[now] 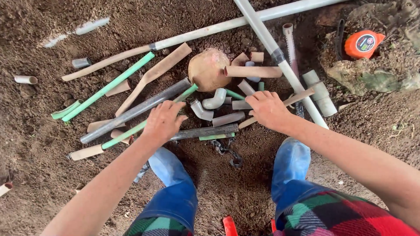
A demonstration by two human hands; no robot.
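Observation:
My left hand (162, 121) lies fingers spread on a pile of cut pipe pieces, over a dark grey pipe (205, 131) and a long green pipe (144, 124); it grips nothing that I can see. My right hand (267, 109) is curled over a thin tan pipe (298, 97) and a short grey piece (241, 105). Between the hands lie two grey elbow fittings (208, 105). A round tan bowl-like thing (208, 69) sits just beyond them on the soil.
Long white pipes (262, 32) cross at the top. An orange tape measure (362, 43) rests on a clod at the upper right. More pipe offcuts (25, 79) are scattered on the left. My blue boots (292, 162) stand on the brown earth below the hands.

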